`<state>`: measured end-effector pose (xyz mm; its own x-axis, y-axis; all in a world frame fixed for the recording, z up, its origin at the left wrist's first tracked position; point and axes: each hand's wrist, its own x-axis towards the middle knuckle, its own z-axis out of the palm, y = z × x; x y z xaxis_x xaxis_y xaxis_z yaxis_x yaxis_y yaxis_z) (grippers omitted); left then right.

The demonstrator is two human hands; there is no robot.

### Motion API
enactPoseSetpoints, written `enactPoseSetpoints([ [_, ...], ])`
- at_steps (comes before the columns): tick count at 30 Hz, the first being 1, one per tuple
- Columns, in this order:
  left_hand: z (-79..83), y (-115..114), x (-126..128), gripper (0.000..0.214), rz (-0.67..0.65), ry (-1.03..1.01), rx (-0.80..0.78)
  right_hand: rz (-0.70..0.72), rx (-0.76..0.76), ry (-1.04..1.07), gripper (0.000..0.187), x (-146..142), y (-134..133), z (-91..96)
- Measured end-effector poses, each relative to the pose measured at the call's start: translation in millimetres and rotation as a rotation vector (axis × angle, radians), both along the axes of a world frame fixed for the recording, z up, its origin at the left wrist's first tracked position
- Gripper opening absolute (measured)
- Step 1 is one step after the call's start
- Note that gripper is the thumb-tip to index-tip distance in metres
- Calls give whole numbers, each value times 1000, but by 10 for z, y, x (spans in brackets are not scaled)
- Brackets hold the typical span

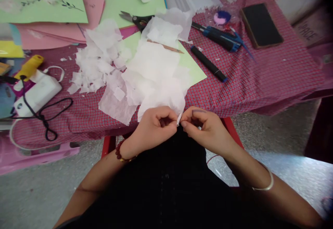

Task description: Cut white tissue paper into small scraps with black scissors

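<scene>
My left hand (153, 126) and my right hand (204, 126) meet at the table's near edge, above my lap. Both are closed in a pinch on the lower edge of a sheet of white tissue paper (161, 80), which runs from my fingers up onto the table. The thumbs and forefingers of the two hands nearly touch. A pile of torn white tissue pieces (99, 59) lies to the left of the sheet. A pencil (165, 46) rests on the tissue further back.
A red checked tablecloth (260, 73) covers the table. On it lie black scissors (136, 19), a black marker (208, 63), blue-handled tools (221, 38), a dark phone (261, 24), a yellow glue gun (28, 67), a white charger with black cable (39, 95), and green and pink paper sheets (52, 7).
</scene>
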<state>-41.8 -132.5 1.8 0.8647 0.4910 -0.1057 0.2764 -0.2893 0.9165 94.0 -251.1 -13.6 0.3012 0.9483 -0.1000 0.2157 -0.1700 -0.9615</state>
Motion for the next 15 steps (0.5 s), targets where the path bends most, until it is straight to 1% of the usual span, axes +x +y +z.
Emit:
enactPoseSetpoints([
  [3,0,1,0,9,23,24,-70,-27,-11,41,12,-14,9,18],
  [8,-20,-28,20,10,18,13,-46,-25,-2,38,12,-29,29,11],
  [11,-23,-3,0,8,29,4,-61,-54,-28,133,9,11,32,-24],
  [13,-16,56,-47,6,120,-56,-84,-114,-50,202,9,60,33,-52],
  [15,-15,144,-118,5,260,-161,-86,-176,-70,226,9,110,34,-81],
])
